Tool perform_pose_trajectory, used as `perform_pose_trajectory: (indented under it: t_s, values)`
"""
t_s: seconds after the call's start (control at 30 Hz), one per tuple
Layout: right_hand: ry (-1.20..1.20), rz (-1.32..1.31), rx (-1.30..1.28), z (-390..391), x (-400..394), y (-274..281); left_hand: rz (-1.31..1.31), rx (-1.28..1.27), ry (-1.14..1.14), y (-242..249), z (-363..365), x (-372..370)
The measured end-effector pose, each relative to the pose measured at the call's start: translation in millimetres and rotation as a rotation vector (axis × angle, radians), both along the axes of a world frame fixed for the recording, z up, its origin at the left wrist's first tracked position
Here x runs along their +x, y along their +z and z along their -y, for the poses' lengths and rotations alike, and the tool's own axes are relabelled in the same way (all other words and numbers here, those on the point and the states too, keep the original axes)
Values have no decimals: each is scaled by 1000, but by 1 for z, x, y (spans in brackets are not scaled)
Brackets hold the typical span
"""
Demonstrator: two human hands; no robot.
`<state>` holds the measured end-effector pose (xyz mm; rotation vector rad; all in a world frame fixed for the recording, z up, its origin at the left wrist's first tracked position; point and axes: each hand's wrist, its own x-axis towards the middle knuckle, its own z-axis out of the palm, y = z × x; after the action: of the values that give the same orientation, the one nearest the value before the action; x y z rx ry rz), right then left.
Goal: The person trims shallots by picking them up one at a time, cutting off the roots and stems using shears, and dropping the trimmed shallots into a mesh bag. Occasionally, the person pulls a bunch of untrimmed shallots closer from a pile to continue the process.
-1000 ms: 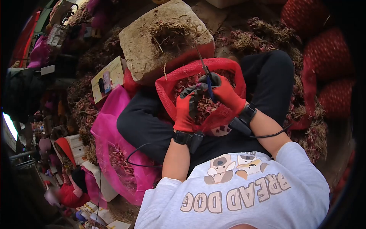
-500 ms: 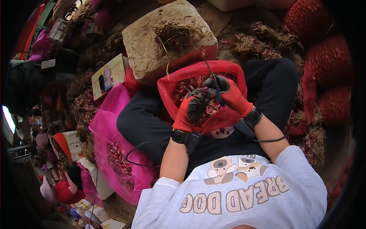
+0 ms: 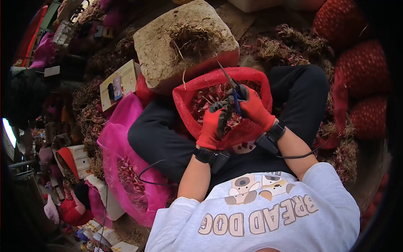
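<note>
My right hand (image 3: pixel 254 106), in a red glove with dark grey fingers, is closed round the blue-handled scissors (image 3: pixel 228 77). Their blades point up and to the left. My left hand (image 3: pixel 215 122), gloved the same way, has its fingers curled in beside the scissors' handle; whatever they hold is hidden. Both hands are over the opening of a red mesh bag (image 3: pixel 183 104) between my legs. Inside the bag lie many small reddish-purple bulbs that look like shallots (image 3: pixel 203 95), with loose bits of skin.
A pale foam block (image 3: pixel 157 52) topped with dry stalks stands just beyond the bag. A pink mesh bag (image 3: pixel 115 140) with more bulbs lies to the left, near a yellowish box (image 3: pixel 108 89). Full red mesh sacks (image 3: pixel 361 69) are stacked at right. Dried bunches (image 3: pixel 273 48) cover the floor.
My left hand has drawn slightly down, and the pinkish bit at its fingertips no longer shows. The scissors have tilted further left, their tip a little lower.
</note>
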<state>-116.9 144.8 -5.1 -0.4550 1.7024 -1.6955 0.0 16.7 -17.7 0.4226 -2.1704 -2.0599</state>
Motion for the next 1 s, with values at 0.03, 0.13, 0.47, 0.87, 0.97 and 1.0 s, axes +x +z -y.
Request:
perform_pose_trajectory:
  t_s: [0.03,0.13,0.47,0.87,0.97,1.0]
  values:
    - [-21,-113,33,1,-1,-3,-110,-173,-112,0,0,1]
    - [-100,-203,46,-1,-4,-8,175,644,135,-17,-5,-5]
    - [-99,425,-316,-19,-20,8,3,433,418,-1,1,-12]
    - [-172,-45,113,-12,-12,16,-152,222,374,9,-10,-7]
    - [-155,-614,232,-17,-17,23,-195,337,367,12,-5,-9]
    - [-136,-823,250,-19,-18,27,-194,420,340,12,0,-9]
